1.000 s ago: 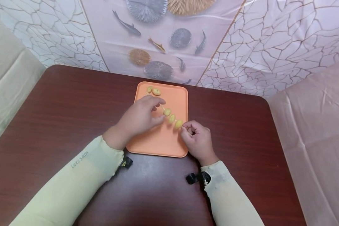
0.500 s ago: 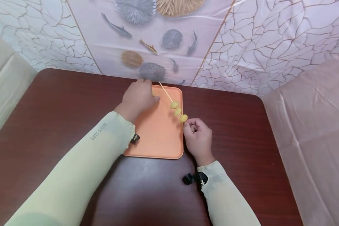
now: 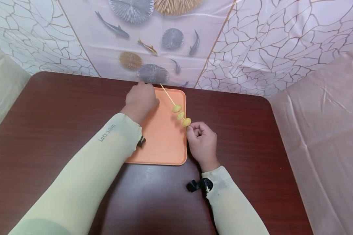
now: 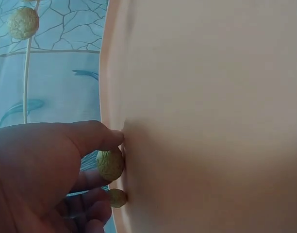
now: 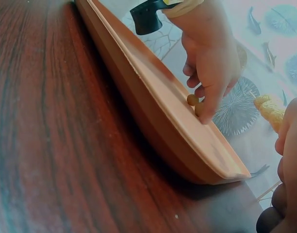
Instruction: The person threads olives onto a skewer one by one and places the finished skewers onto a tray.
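Yellow balls (image 3: 180, 115), skewered, beyond right grip (image 3: 203, 142)

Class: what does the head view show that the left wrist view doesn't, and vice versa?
Only the head view shows the right hand, pinching the skewer near one end, and the dark red table. Only the left wrist view shows two loose round pieces by the left hand, which hides them from the head camera. Both show that hand, the orange tray, the skewer and threaded yellow pieces.
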The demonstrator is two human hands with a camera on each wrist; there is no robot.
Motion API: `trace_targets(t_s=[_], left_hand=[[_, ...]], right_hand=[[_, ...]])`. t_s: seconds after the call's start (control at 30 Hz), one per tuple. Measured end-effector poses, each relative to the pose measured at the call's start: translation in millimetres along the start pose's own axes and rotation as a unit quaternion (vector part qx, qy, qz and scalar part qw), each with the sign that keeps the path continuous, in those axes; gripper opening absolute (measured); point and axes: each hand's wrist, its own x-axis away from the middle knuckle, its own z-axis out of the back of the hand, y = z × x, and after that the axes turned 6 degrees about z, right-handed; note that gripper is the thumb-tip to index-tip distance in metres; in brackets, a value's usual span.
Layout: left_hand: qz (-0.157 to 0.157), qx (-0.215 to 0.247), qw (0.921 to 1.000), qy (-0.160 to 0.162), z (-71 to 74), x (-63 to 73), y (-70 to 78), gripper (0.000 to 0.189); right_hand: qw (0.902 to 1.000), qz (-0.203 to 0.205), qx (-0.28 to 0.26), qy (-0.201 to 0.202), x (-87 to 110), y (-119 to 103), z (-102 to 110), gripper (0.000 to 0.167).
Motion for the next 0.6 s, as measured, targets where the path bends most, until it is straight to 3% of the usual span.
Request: trace_targets(t_s=[0.17, 0.3, 0.4, 0.6], left_hand=[[-0.023, 0.023, 0.9994, 0.014, 0.3, 2.4, -2.2, 0.052], [-0.053, 0.08, 0.9943, 0.045, 1.9, 5.4, -7.4, 0.041], [-0.068, 0.149, 0.9848, 0.059, 3.0, 10.5, -12.4, 0.038], [-0.098, 0.275, 0.9537, 0.07, -0.3, 23.8, -23.7, 0.033]], right_hand=[[1.0, -0.006, 0.0, -0.004, -0.4, -2, 0, 0.008], [1.0, -0.005, -0.002, -0.004, -0.4, -3, -1, 0.007], [1.0, -0.002, -0.005, -0.006, -0.3, -3, -1, 0.007], [0.9996, 0.009, -0.011, -0.026, 0.9, -1, 1, 0.006]])
